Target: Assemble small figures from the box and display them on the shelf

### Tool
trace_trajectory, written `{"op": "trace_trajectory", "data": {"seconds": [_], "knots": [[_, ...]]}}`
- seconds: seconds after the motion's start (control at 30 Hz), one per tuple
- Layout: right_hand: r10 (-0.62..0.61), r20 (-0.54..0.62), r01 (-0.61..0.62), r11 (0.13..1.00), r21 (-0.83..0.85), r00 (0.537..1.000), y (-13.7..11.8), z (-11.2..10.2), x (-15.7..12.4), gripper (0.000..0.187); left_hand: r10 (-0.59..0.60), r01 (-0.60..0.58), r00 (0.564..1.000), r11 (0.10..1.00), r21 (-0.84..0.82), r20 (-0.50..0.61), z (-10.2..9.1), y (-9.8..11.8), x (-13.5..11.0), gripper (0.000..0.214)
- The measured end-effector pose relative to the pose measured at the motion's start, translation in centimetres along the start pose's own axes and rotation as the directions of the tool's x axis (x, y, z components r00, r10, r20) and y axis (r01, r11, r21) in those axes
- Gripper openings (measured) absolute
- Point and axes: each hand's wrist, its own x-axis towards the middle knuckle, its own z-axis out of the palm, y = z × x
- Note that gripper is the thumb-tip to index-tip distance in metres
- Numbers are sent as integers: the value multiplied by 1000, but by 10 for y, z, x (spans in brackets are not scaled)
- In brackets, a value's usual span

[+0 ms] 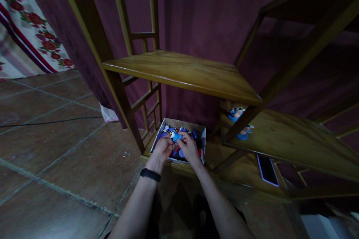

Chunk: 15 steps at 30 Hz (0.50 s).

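Both my hands meet over a white open box (pixel 203 145) on the bottom shelf. Between them is a small blue and white figurine (pixel 176 136). My left hand (pixel 164 147) has its fingers closed on the figurine's left side, and a dark band (pixel 150 174) circles that wrist. From the right, my right hand (pixel 188 145) pinches the same figurine. Beneath the hands, the box holds several small figures in purple, blue, red and white, partly hidden by my fingers.
A wooden shelf board (pixel 179 68) juts out above the box. On the right, two blue-based figurines (pixel 243 133) stand by a slanted post, one partly behind it. A phone (pixel 267 170) lies on the lower board. Dark cable (pixel 53 121) crosses the tiled floor.
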Motion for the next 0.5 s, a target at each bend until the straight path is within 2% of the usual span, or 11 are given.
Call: {"op": "trace_trajectory", "data": {"seconds": [0.1,0.17,0.23,0.37,0.5], "knots": [[4,-4,-4,998,57,1000,2,-2,2,36,-88,91,990,996,-21,111,1,6,-5,34],[13,6,-14,994,105,1000,3,-2,3,40,-102,106,987,994,-24,126,2,8,-7,25],[23,26,-26,988,151,999,5,0,3,40,-71,73,993,997,-14,95,4,6,-7,17],[48,74,-63,973,224,996,5,1,3,45,55,-56,998,998,35,27,8,0,-5,20],[75,79,-92,967,239,994,3,-1,1,49,103,-102,995,994,46,-5,12,-5,-6,24]]}}
